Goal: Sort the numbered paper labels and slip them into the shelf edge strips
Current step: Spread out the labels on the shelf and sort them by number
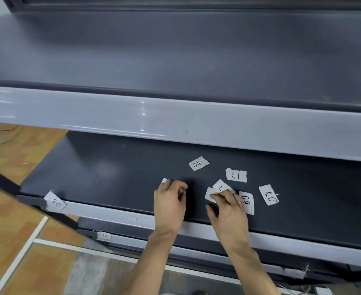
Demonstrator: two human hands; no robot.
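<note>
At lower centre, labels 04 [198,163], 12 [236,175] and 09 [246,202] are scattered on the shelf [111,167], bare leftward; one label [164,181] is pinched by the left hand [170,202], a second label [210,193] pressed under straight fingers [224,196] of the right hand [228,213].

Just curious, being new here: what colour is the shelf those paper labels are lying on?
The shelf is dark grey; the head view shows it.

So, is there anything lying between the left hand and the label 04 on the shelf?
Nothing visible does. Only bare dark shelf lies between the left hand, which grips paper labels, and label 04. The other loose labels lie further right, by the right hand.
</note>
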